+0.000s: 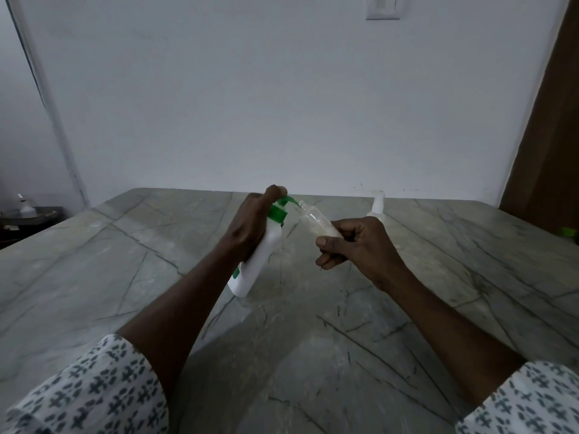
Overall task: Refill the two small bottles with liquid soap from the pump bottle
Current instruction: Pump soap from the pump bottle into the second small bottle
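Note:
A white pump bottle (260, 261) with a green pump head (282, 208) leans to the right, its base on the marble table (125, 277). My left hand (250, 223) grips its neck, with a finger on top of the pump. The green spout meets the open mouth of a small clear bottle (316, 222), tilted toward it and holding pale soap in its lower part. My right hand (354, 242) grips that small bottle's lower end. A second small white bottle (377, 203) stands behind my right hand near the wall.
A green object (568, 231) lies at the table's right edge. A wooden door (551, 120) stands at the right. Off the table to the far left, a low dark stand (28, 216) carries a white item. A wall switch (382, 7) is above.

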### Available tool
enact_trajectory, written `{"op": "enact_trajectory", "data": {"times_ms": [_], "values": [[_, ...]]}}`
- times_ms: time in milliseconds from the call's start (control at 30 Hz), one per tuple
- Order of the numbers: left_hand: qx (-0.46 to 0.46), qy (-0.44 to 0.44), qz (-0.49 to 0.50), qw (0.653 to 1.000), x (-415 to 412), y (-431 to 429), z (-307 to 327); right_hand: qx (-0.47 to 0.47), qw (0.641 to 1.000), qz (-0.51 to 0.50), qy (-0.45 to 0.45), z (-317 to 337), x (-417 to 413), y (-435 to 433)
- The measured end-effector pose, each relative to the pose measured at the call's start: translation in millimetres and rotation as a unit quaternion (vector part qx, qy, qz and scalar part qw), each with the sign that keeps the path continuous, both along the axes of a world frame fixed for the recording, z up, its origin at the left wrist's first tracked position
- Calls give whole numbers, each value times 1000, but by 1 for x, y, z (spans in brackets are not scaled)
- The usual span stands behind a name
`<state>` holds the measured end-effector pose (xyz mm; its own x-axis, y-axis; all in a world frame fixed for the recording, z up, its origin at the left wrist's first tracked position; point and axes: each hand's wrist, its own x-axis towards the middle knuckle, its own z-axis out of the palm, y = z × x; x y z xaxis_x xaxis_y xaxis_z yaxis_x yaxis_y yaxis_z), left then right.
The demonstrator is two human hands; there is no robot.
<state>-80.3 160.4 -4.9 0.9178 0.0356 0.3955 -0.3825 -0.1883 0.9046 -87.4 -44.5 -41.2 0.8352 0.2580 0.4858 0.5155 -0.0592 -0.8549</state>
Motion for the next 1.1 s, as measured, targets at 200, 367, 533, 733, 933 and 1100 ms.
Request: {"op": "enact_trajectory", "data": {"times_ms": [200,367,533,733,933,1100], "values": [[14,-1,-11,1000,-1,0,0,5,1000,-7,-11,2,0,-1],[8,7,-17,1000,-1,0,1,5,1000,-7,-11,1,1,-1],[-1,-3,1,1000,2,0,-1,-6,1000,-5,-6,-1,1,1],[21,-25,14,999,4,0,-3,-2,1000,-6,-7,-1,1,0],[31,-16,20,999,5,-1,-3,7,1000,-11,-10,1,0,0],[21,-21,8,1000,4,-1,-3,3,1000,-8,-5,-2,1,0]]}}
